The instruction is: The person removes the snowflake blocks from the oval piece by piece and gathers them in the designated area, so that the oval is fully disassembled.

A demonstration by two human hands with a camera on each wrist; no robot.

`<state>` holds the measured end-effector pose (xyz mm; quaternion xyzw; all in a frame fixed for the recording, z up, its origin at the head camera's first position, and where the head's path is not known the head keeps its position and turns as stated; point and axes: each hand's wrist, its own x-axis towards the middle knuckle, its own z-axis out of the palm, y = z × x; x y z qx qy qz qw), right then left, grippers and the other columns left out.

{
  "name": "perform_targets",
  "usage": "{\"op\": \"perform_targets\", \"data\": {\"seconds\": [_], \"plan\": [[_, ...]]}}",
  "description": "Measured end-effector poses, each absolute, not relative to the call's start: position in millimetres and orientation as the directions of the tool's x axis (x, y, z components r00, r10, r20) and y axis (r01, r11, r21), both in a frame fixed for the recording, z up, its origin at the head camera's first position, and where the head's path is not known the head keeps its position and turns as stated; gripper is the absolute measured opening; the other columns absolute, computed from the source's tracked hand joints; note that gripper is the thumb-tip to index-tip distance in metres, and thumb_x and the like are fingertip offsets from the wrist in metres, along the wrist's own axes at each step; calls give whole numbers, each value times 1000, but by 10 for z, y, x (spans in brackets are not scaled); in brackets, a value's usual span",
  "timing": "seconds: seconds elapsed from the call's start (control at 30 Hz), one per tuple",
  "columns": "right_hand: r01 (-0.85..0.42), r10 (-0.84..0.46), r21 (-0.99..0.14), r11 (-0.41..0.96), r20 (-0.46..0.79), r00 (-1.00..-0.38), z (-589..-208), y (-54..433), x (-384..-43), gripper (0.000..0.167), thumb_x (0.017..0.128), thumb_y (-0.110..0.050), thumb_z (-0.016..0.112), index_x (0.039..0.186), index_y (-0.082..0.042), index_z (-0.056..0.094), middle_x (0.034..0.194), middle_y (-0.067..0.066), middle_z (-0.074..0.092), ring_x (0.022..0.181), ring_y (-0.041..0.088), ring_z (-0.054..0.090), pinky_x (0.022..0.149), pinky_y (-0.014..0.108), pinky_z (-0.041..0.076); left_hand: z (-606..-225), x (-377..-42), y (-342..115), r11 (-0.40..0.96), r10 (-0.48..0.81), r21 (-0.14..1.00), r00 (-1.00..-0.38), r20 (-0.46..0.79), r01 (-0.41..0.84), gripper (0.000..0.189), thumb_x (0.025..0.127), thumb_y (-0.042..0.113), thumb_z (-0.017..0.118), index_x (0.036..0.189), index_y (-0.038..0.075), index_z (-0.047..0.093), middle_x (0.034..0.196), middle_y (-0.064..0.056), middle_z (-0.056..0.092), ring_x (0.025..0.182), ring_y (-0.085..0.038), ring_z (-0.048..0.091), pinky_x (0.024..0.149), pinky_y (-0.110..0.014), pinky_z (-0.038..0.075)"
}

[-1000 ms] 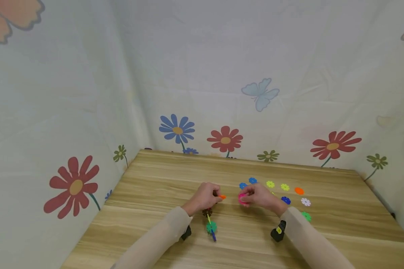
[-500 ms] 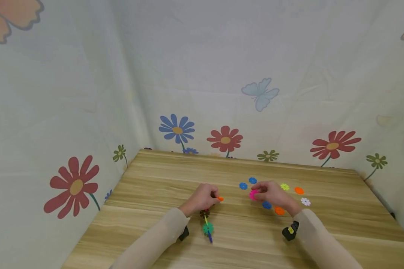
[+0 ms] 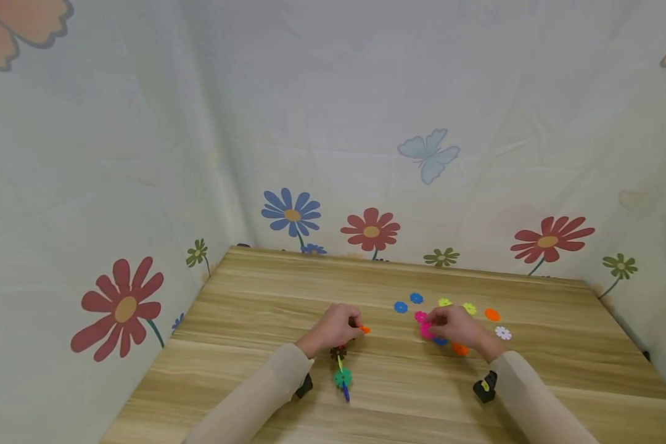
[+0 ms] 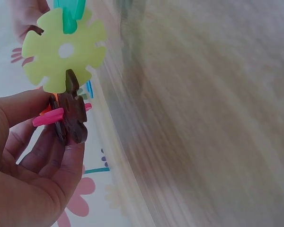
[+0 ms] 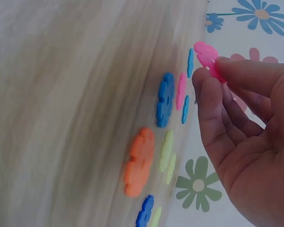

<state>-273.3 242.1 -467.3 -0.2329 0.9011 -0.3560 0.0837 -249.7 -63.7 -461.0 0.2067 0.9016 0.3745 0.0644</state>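
My left hand holds one end of a chain of slotted, flower-shaped interlocking discs. In the left wrist view, thumb and fingers grip it around the brown discs, with a pink disc slotted across them. A yellow disc and a green disc follow along the chain; in the head view a dark blue disc ends it. An orange disc pokes out past the left fingertips. My right hand pinches a pink disc between thumb and fingers, raised over the tabletop.
Loose discs lie around the right hand: another pink disc, two light blue ones, yellow ones, orange ones and a white one. The wooden table meets a flower-printed cloth at the back.
My right hand has moved right from near the chain, back over the loose discs. A pink disc now shows on the table beside the pinched one. The left hand has barely shifted.
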Motion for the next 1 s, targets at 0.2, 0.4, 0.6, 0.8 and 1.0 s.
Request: {"op": "perform_targets", "data": {"seconds": [0.2, 0.4, 0.6, 0.8, 1.0], "plan": [[-397, -511, -684, 613, 40, -859, -4699, 2347, -2748, 12, 82, -6, 72, 93, -3, 68, 81, 0, 64, 72, 12, 57, 62, 26, 50, -4588, -2488, -633, 639, 419, 694, -907, 48, 332, 13, 82, 7, 73, 73, 11, 64, 68, 6, 56, 60, -9, 47, 56, -23, 42], [-415, -552, -712, 567, 46, -833, -4744, 2286, -2779, 11, 82, -4, 70, 92, 0, 67, 80, -1, 64, 72, 10, 59, 62, 27, 51, -4586, -2488, -627, 639, 414, 699, -909, 40, 321, 14, 82, 8, 73, 73, 12, 64, 68, 7, 57, 59, -9, 48, 56, -23, 43], [-373, -514, -683, 628, -4, -858, -4841, 2243, -2838, 15, 81, -3, 70, 95, -2, 68, 85, 0, 66, 78, 13, 61, 68, 27, 51, -4591, -2483, -606, 625, 418, 712, -908, 40, 319, 17, 81, 8, 74, 71, 14, 62, 68, 6, 56, 59, -9, 48, 56, -23, 43], [-350, -477, -673, 652, -4, -879, -4856, 2228, -2862, 17, 81, -2, 70, 98, -1, 68, 87, 1, 66, 79, 14, 61, 68, 27, 51, -4576, -2492, -576, 636, 403, 713, -915, 19, 295, 15, 81, 10, 74, 73, 14, 63, 70, 7, 57, 60, -9, 49, 56, -23, 43], [-348, -459, -664, 661, 9, -889, -4854, 2229, -2874, 17, 81, -1, 71, 97, -1, 68, 86, 0, 66, 78, 13, 61, 67, 27, 51, -4563, -2499, -550, 652, 393, 700, -919, 17, 291, 15, 81, 12, 75, 73, 16, 63, 71, 8, 57, 60, -9, 49, 55, -23, 43]]}}
